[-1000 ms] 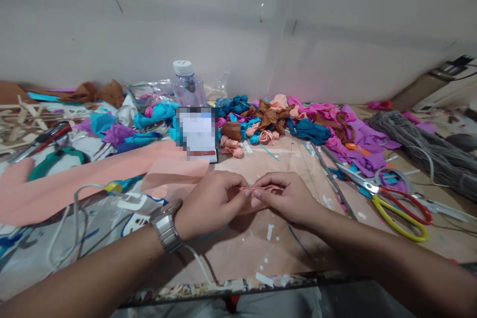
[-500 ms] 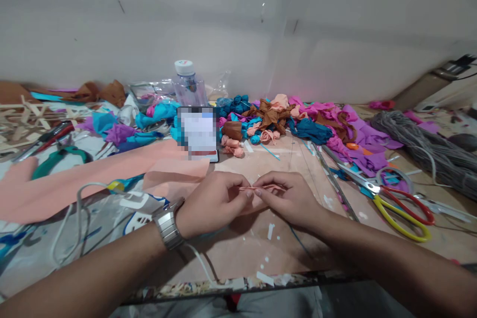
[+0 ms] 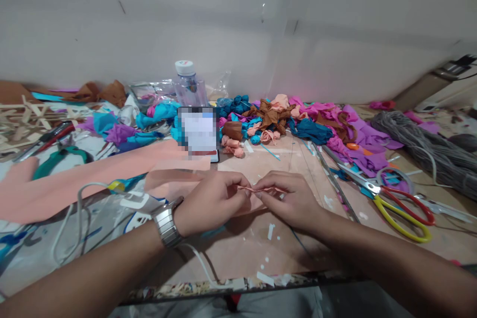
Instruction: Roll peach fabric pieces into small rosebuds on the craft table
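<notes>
My left hand [image 3: 210, 201], with a metal watch on the wrist, and my right hand [image 3: 288, 198] meet at the middle of the table. Both pinch a thin folded strip of peach paper [image 3: 250, 189] between thumb and fingers, just above the tabletop. A long peach paper sheet [image 3: 93, 174] lies to the left of my left hand. A pile of rolled paper flowers and scraps [image 3: 268, 121] in blue, brown, peach and pink lies behind the hands.
Red-and-yellow scissors [image 3: 400, 208] lie at the right, near a metal ruler [image 3: 331, 179] and grey yarn [image 3: 421, 151]. A plastic bottle [image 3: 188, 87] and a propped phone [image 3: 198, 133] stand behind. Green pliers [image 3: 55, 158] and a white cable [image 3: 80, 208] lie at the left.
Both hands stay together on the peach strip. The fingers have shifted slightly along it and the strip looks thinner.
</notes>
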### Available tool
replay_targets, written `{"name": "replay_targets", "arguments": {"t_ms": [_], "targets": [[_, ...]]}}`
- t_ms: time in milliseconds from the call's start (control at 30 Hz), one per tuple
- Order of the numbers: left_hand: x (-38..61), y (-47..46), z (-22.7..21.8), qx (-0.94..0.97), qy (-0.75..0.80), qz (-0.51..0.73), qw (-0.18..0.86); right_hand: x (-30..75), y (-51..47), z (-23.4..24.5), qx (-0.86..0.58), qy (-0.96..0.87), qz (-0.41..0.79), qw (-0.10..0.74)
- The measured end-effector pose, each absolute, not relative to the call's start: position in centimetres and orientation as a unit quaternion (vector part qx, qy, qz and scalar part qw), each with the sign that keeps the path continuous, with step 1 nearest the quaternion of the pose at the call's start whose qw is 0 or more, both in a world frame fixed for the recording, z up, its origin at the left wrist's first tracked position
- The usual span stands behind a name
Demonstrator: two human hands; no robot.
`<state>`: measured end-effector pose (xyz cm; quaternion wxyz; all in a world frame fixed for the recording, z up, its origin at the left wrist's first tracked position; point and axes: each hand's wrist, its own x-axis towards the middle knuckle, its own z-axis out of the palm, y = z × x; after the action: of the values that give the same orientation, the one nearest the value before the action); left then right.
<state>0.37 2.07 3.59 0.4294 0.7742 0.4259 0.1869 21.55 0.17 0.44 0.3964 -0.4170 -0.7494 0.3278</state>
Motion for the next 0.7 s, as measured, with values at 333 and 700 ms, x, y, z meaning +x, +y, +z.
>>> {"name": "replay_targets", "arguments": {"t_ms": [333, 700], "targets": [[0.33, 2.04, 3.64, 0.771, 0.418, 0.197, 0.437, 21.59, -0.07, 0.05, -0.445, -0.728, 0.33, 0.403], [0.08, 2.39, 4.1, 0.773, 0.422, 0.238, 0.41, 21.76, 0.15, -0.05, -0.458, -0.691, 0.376, 0.413]]}}
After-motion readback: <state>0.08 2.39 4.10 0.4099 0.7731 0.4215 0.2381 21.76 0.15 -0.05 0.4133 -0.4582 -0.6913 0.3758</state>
